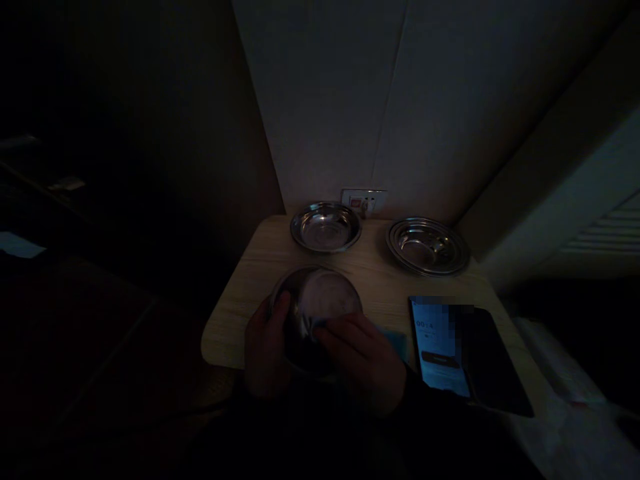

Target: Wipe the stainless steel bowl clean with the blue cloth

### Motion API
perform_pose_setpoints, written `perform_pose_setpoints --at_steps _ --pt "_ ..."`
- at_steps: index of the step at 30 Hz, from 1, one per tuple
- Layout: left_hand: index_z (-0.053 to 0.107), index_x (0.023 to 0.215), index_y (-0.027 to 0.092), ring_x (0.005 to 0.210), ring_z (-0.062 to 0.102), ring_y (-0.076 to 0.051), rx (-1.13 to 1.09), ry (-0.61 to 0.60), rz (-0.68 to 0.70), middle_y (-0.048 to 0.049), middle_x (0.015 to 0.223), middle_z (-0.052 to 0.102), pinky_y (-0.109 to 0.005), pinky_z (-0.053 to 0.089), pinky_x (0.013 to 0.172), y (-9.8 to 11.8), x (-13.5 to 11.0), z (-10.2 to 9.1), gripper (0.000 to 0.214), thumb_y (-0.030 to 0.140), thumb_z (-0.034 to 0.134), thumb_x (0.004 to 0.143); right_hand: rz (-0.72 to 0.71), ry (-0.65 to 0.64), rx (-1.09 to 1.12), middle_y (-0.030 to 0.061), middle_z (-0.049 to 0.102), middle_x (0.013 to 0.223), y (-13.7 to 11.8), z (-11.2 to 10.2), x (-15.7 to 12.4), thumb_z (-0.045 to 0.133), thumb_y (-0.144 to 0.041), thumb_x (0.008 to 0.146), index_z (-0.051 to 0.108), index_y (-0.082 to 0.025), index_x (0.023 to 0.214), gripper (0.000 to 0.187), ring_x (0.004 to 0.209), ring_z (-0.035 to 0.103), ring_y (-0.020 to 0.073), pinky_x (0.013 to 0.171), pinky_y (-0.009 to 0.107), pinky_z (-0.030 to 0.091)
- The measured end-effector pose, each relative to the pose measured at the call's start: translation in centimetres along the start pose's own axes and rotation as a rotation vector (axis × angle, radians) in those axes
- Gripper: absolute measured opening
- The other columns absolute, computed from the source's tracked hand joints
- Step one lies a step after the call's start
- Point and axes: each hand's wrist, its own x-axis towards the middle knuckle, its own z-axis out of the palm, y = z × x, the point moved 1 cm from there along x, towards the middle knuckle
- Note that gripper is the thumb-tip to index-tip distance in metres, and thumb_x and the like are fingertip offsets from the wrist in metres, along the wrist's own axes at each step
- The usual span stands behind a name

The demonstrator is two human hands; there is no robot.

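Observation:
My left hand (267,343) grips the left rim of a shiny metal bowl (333,293), thumb on the face toward me. The bowl is tilted above the near part of the small wooden table (240,293). Across the bowl's lower right side lies my right hand (363,357), its fingers bent, pressed together and touching the metal. A small bluish patch shows at those fingertips, too dark to name. Behind the right wrist, a flat blue thing (395,343) is partly hidden.
At the back left of the table sits a metal dish (325,230); several nested metal dishes (427,247) stand at the back right. A lit phone (437,347) lies open in a dark flip case (500,367). A wall socket (364,200) is behind the table. The room is dim.

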Motion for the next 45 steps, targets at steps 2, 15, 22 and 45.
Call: perform_pose_setpoints --at_steps 2,15,22,45 --pt "0.065 0.091 0.019 0.083 0.062 -0.019 -0.011 0.01 0.003 -0.0033 0.09 0.069 -0.027 0.048 0.069 0.0 0.1 -0.1 0.034 0.044 0.06 0.069 0.01 0.009 0.003 0.0095 0.066 0.085 0.0 0.1 0.0 0.042 -0.014 0.089 0.061 -0.011 0.1 0.023 0.079 0.055 0.0182 0.066 0.03 0.053" --pt "0.064 0.092 0.014 0.074 0.061 -0.016 0.037 -0.047 0.054 -0.0042 0.083 0.068 -0.025 0.046 0.065 0.0 -0.6 0.0 0.04 0.045 0.063 0.066 0.025 0.041 0.032 0.0103 0.064 0.087 0.1 0.4 1.6 0.046 -0.011 0.086 0.061 -0.011 0.098 0.02 0.079 0.052 0.0189 0.068 0.032 0.051" --pt "0.065 0.091 0.015 0.074 0.06 -0.016 0.018 -0.028 0.051 -0.0032 0.082 0.068 -0.025 0.046 0.064 -0.1 -0.6 -0.2 0.04 0.046 0.063 0.066 0.031 0.015 0.018 0.0097 0.064 0.087 -0.3 0.2 1.7 0.044 -0.012 0.087 0.06 -0.013 0.099 0.02 0.078 0.053 0.019 0.066 0.032 0.051" --pt "0.063 0.093 0.014 0.078 0.06 -0.018 0.023 -0.073 0.009 -0.0048 0.085 0.067 -0.026 0.046 0.065 -0.6 -0.4 -0.3 0.041 0.046 0.062 0.068 0.07 -0.014 0.093 0.0084 0.063 0.085 0.0 0.4 2.0 0.044 -0.012 0.087 0.06 -0.013 0.099 0.021 0.076 0.052 0.0178 0.066 0.03 0.05"
